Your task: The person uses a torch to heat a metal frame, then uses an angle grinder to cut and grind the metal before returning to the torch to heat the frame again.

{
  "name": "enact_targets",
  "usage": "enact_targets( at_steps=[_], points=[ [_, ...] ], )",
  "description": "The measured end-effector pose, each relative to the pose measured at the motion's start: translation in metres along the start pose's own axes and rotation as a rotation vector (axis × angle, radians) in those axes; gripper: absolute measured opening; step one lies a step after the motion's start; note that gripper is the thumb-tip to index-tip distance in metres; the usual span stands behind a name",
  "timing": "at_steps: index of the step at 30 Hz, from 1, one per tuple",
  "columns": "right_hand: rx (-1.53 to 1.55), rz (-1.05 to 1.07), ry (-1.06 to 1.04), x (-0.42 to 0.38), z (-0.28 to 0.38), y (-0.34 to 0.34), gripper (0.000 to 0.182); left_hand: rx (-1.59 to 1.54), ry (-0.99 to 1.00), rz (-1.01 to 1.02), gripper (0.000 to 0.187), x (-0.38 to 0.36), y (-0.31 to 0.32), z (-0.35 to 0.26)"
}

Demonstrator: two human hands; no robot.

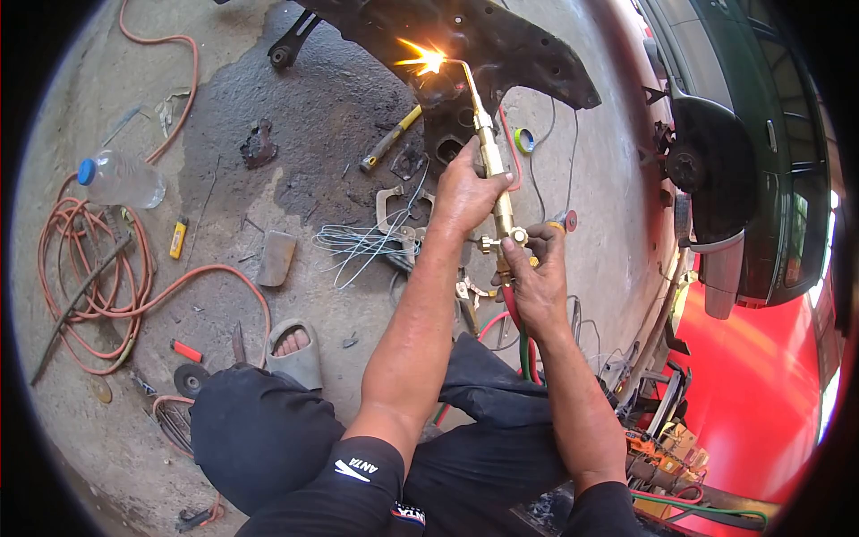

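Note:
My left hand (467,191) is closed round the brass body of a gas torch (492,157), thumb along its side. Lower down, my right hand (540,282) grips the torch's rear end by the valve knobs (517,236). Red and green hoses (528,353) run from the torch's back between my legs. From its bent tip a bright orange-yellow flame (428,60) with sparks meets a dark metal car part (537,58). A hammer with a yellow handle (394,136) lies beside that part.
An orange hose (85,268) lies coiled at left, near a water bottle (123,179). Wire (367,242), a yellow lighter (178,237) and a block (276,258) lie on the floor. My slippered foot (295,349) is close by. A dark green vehicle (778,152) stands at right.

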State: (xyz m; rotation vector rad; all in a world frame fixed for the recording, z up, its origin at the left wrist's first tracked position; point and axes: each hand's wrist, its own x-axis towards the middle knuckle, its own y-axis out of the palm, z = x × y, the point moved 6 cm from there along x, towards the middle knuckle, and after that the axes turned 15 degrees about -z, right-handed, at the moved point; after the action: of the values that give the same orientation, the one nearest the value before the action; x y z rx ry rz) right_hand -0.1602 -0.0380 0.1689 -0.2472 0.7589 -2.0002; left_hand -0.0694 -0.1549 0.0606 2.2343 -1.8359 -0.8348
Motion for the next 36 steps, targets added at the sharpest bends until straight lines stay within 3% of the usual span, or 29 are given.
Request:
enact_targets(
  at_steps=[36],
  points=[
    [0.023, 0.028, -0.007, 0.000, -0.002, 0.000, 0.033, 0.096, 0.021, -0.014, 0.080, -0.003, -0.002, -0.008]
  ],
)
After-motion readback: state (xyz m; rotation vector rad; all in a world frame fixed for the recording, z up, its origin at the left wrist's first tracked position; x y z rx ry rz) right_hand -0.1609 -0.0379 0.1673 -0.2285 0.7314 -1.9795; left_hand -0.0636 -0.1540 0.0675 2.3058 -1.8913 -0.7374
